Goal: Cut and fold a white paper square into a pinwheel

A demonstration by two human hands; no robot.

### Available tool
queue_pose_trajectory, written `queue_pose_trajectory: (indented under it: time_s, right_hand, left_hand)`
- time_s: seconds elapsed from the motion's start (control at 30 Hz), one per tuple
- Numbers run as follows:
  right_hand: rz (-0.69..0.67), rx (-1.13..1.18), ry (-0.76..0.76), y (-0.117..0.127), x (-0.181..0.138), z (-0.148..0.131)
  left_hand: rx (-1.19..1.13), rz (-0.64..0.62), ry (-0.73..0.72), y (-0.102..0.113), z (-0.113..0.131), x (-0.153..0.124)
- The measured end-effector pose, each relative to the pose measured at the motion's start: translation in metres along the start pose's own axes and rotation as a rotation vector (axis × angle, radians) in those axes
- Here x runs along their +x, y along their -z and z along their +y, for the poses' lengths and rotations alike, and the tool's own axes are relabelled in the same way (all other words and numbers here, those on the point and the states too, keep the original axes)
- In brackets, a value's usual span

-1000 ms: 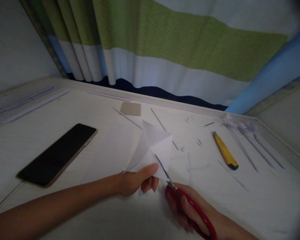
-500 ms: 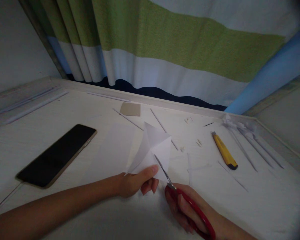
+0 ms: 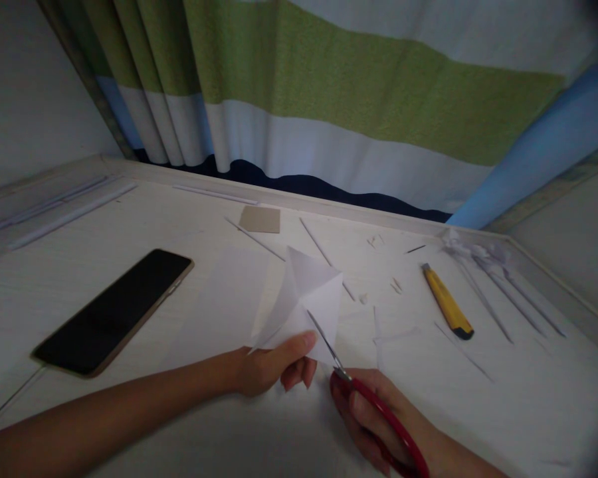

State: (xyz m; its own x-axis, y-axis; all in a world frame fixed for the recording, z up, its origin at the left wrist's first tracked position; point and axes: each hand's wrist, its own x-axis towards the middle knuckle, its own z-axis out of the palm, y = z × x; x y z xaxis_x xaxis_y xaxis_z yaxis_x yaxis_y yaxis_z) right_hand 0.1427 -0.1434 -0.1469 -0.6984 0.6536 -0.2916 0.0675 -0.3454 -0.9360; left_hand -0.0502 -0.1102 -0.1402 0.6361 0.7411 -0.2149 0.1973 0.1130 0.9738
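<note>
Setting: a room in a home, with a table (image 3: 129,212) used for paper crafts. A striped cloth curtain (image 3: 329,99) in green, white and blue hangs behind the table, next to a plain wall (image 3: 24,79). On the pale tabletop lie a phone (image 3: 114,311), a yellow utility knife (image 3: 447,302), a cardboard piece (image 3: 260,218), thin rolled paper sticks (image 3: 503,285) and small paper scraps (image 3: 396,285). No industrial or office equipment is visible.

no readable text on the desk (image 3: 478,411).
the phone (image 3: 112,312) screen is dark, the paper (image 3: 303,299) shows blank, and any mark on the knife (image 3: 447,309) or scissors (image 3: 379,418) is too small and dim to make out.
</note>
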Motion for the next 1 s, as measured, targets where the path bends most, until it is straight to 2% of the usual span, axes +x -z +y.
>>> queue_pose_trajectory:
  time_s: [0.57,1.0]
  right_hand:
    - [-0.017,-0.010,0.024,0.0018,-0.0012,0.0021]
    - [-0.028,0.042,0.019,0.0022,-0.0011,-0.0008]
  left_hand:
    - [-0.028,0.017,0.058,-0.0026,0.0034,0.0000]
    - [-0.023,-0.018,0.033,-0.0017,-0.0020,0.0005]
